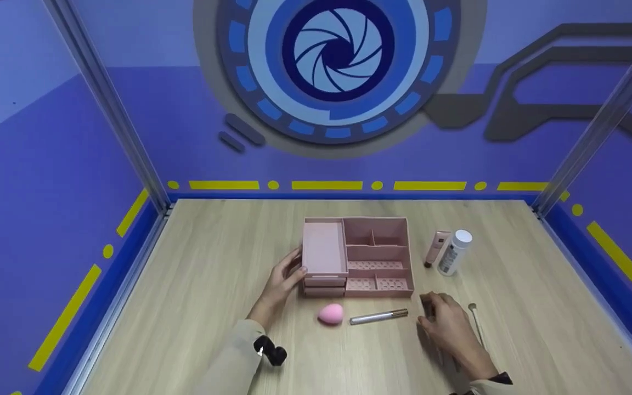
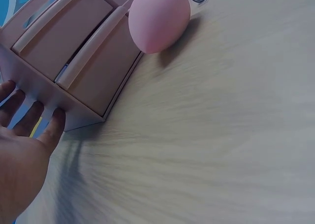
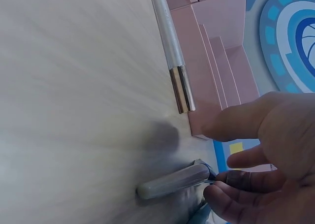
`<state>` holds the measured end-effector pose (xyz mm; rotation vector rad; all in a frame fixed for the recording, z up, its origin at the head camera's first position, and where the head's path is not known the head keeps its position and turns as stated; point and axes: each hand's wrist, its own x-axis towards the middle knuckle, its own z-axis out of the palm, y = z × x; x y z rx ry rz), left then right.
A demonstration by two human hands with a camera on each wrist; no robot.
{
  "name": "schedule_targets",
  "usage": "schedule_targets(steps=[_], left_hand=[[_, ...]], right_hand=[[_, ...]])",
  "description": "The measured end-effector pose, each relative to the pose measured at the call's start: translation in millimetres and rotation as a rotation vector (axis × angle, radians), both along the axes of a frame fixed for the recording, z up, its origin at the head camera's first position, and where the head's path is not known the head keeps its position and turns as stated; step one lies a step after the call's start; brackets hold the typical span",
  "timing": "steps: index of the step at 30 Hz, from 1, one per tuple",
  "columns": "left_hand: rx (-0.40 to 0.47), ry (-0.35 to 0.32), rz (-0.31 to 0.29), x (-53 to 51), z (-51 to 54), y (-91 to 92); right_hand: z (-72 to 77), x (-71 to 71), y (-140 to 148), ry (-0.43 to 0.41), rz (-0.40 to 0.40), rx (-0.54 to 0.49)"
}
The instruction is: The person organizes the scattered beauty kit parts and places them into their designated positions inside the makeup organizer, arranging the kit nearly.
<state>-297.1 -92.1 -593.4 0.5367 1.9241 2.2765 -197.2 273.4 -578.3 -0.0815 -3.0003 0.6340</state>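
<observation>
A pink desk organizer [image 1: 324, 247] with drawers and compartments stands on the table. The fingertips of my left hand [image 1: 280, 285] rest against its left side; in the left wrist view those fingers are spread along the side wall. Close to the organizer's front right corner is my right hand [image 1: 450, 323], thumb apart from loosely bent fingers. A slim grey, round-ended item [image 3: 172, 182] lies under that hand, its far end near the fingertips and partly hidden; its kind and any contact are unclear. In front of the organizer lie a pink makeup sponge [image 1: 331, 314] and a silver tube with a gold cap [image 1: 378, 316].
Right of the organizer are a small pink tube [image 1: 436, 248] and a white-capped bottle [image 1: 455, 253]. A makeup brush [image 1: 477, 321] lies beside my right hand, partly covered by the forearm. Blue-purple panels [image 1: 327, 164] enclose the table [image 1: 228, 236] at back and sides.
</observation>
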Motion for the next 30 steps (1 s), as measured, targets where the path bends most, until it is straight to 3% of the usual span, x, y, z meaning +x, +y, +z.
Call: schedule_targets(steps=[7,16,21,30], left_hand=[[0.023,-0.010,-0.014,-1.1,-2.3,1.1],[0.006,0.017,-0.030,-1.2,-1.3,-2.0],[0.042,-0.008,-0.060,-2.0,-1.9,-3.1],[0.024,0.004,-0.039,-1.4,-2.2,-1.1]], right_hand=[[-2.4,0.6,-0.9,-0.072,-0.034,0.024],[-5.0,0.0,1.4,0.031,0.006,0.092],[-5.5,-0.9,1.4,0.040,0.010,0.104],[-6.2,-3.1,1.6,0.057,-0.004,0.083]])
